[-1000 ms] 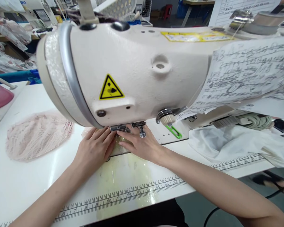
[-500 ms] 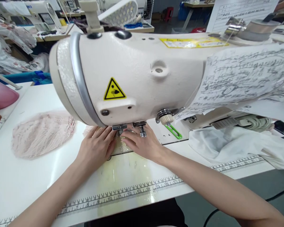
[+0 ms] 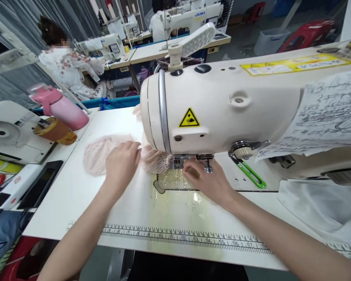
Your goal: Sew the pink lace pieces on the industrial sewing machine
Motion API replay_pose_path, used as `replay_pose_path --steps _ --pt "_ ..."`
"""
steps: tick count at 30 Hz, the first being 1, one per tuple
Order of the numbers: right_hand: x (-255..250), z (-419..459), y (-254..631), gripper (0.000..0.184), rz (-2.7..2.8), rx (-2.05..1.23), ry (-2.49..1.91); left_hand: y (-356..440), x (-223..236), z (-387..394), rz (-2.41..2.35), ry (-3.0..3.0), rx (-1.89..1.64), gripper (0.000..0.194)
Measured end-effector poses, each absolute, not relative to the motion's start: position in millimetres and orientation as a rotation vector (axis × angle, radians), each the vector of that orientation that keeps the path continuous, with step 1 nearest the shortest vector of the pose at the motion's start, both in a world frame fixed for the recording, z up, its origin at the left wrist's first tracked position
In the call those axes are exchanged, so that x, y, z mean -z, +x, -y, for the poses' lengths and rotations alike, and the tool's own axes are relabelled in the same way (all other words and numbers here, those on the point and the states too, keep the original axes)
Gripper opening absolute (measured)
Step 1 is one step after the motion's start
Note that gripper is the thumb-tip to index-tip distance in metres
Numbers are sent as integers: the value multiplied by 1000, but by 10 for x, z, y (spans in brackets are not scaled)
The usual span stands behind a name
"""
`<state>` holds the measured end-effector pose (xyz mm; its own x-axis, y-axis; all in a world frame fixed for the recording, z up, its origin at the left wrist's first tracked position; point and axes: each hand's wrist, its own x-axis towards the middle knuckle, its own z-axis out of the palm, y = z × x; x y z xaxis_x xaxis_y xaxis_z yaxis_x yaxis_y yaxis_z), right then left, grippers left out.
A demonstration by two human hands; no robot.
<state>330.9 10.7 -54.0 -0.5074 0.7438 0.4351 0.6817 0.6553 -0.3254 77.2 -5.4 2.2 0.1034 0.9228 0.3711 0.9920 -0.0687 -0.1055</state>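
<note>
The white sewing machine (image 3: 216, 113) spans the upper right, its presser foot (image 3: 179, 162) low over the bed. A gathered piece of pale pink lace fabric (image 3: 155, 159) lies left of the foot, partly hidden behind the machine head. My left hand (image 3: 121, 166) is closed at this lace's left edge, fingertips pinched together. Just right of the foot, my right hand (image 3: 212, 179) has its thumb and forefinger curled together; whatever they hold is too small to make out. Another pale pink lace piece (image 3: 95, 156) lies flat on the table, partly behind my left hand.
A printed ruler (image 3: 169, 236) runs along the front of the white table. A green tool (image 3: 251, 173) hangs by the tension dial, and white cloth (image 3: 312, 207) lies at right. A pink bottle (image 3: 67, 109) and brown cup (image 3: 57, 130) stand left. A person (image 3: 67, 70) sits behind.
The view has swung left. My left hand has moved away from the needle to the lace's left edge. The lace shows more beside the foot. My right hand stays near the needle, fingers more curled.
</note>
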Motion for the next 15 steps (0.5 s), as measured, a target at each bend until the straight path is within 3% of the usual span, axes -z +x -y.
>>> replay_pose_path --steps 7,15 --pt "516 -118 3298 22 2273 -89 -1028 220 -84 62 2186 -1960 278 24" --pt "567 -132 3302 17 2214 -115 -968 42 -101 53 2612 -1901 594 30"
